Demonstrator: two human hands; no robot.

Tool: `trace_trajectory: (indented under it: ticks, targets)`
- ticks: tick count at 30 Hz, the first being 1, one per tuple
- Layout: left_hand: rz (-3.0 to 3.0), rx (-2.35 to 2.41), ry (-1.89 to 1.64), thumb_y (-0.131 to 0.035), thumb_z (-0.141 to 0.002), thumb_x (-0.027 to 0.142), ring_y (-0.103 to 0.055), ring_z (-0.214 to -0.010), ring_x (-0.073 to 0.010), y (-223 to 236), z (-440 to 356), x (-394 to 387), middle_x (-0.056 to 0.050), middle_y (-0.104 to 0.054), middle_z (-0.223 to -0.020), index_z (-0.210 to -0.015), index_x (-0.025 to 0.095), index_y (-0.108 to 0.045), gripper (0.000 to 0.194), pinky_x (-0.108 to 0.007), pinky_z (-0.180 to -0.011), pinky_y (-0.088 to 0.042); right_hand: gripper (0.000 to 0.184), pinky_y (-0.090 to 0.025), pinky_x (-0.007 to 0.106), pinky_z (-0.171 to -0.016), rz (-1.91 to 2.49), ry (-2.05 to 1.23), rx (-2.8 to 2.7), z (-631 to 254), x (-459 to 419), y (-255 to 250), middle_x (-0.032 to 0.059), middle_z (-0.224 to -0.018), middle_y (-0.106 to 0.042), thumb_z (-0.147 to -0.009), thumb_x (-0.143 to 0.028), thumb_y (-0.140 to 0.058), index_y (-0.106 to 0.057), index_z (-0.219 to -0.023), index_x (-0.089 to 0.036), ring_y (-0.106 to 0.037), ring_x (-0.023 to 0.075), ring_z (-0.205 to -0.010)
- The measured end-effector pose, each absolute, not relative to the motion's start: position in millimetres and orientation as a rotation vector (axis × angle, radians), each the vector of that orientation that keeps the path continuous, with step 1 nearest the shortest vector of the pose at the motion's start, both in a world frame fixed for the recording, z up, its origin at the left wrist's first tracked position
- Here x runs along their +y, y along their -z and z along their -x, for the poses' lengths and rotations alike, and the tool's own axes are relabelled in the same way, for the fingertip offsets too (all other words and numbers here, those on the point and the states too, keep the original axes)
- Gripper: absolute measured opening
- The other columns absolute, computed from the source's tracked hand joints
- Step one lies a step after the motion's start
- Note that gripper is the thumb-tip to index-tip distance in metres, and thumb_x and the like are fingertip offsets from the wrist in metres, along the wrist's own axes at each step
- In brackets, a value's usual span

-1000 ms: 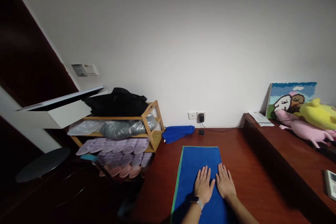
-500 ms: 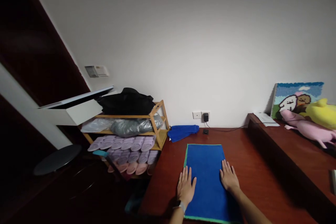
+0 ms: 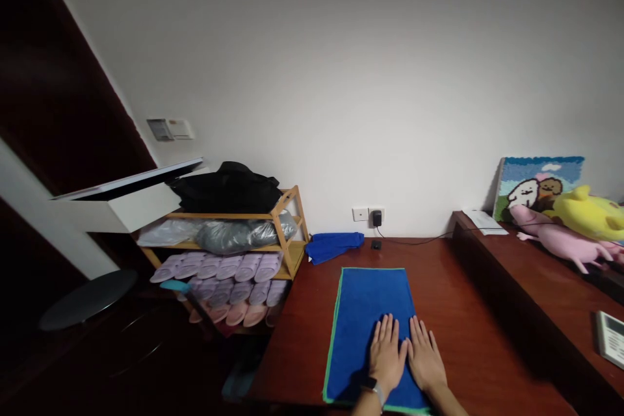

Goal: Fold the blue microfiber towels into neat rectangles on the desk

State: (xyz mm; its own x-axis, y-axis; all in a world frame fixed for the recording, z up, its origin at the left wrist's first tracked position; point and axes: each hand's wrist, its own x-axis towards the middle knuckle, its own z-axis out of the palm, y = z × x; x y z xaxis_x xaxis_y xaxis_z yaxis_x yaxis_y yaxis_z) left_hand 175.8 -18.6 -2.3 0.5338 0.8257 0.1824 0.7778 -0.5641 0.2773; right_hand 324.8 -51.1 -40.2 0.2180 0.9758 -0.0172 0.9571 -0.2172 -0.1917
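Observation:
A blue towel (image 3: 363, 318) with green edging is spread on the brown table (image 3: 302, 338). My left hand (image 3: 387, 354) rests flat on the towel, right of its middle, fingers stretched away from me. Beside it, my right hand (image 3: 425, 354) lies palm down along the towel's right edge, fingers extended. The thumbs of the two hands nearly meet. Neither hand grips anything. Another blue cloth (image 3: 334, 246), bunched up, lies at the table's back left corner by the wall.
A wooden rack (image 3: 292, 234) with purple slippers (image 3: 248, 265) and a black bag (image 3: 227, 188) stands at left. A plugged-in black adapter (image 3: 377, 218) trails a cord. To the right, a raised ledge holds a pink plush toy (image 3: 560, 244), a yellow plush toy (image 3: 585, 211) and a picture (image 3: 543, 185).
My left hand has moved right, from the towel's left edge to beside my right hand. My right hand has come slightly nearer to me. The view has shifted a little.

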Motion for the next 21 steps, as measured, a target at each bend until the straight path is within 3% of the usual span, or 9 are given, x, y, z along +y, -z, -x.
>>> trace_trajectory:
  ticks: [4, 14, 21]
  targets:
    - [-2.573, 1.395, -0.412, -0.022, -0.106, 0.052, -0.027, -0.155, -0.022, 5.9, -174.7, -21.8, -0.004, -0.029, -0.167, -0.16, 0.024, -0.032, 0.061, -0.047, -0.127, -0.029, 0.068, -0.014, 0.048, -0.128, 2.351, -0.191, -1.897, -324.1, -50.9, 35.5, 0.0038, -0.169, -0.019, -0.1, -0.043, -0.016, -0.024, -0.16, -0.012, -0.016, 0.0247, -0.157]
    - [-2.448, 1.882, -0.27, -0.023, -0.105, 0.055, -0.026, -0.155, -0.026, 25.2, -32.1, -16.5, -0.004, -0.025, -0.168, -0.161, 0.023, -0.03, 0.065, -0.047, -0.126, -0.03, 0.069, -0.013, 0.045, -0.129, 2.4, -0.223, -1.838, -319.3, -50.4, 25.1, 0.0023, -0.17, -0.018, -0.101, -0.045, -0.013, -0.019, -0.161, -0.012, -0.015, 0.0228, -0.158]
    - [-2.474, 1.882, -0.307, -0.023, -0.105, 0.055, -0.028, -0.154, -0.0272, 26.4, -30.4, -19.3, -0.004, -0.027, -0.167, -0.161, 0.024, -0.027, 0.064, -0.05, -0.125, -0.031, 0.07, -0.016, 0.049, -0.127, 2.33, -0.136, -1.816, -310.9, -77.3, 35.5, 0.0035, -0.168, -0.023, -0.101, -0.048, -0.016, -0.027, -0.16, -0.013, -0.02, 0.0253, -0.157]
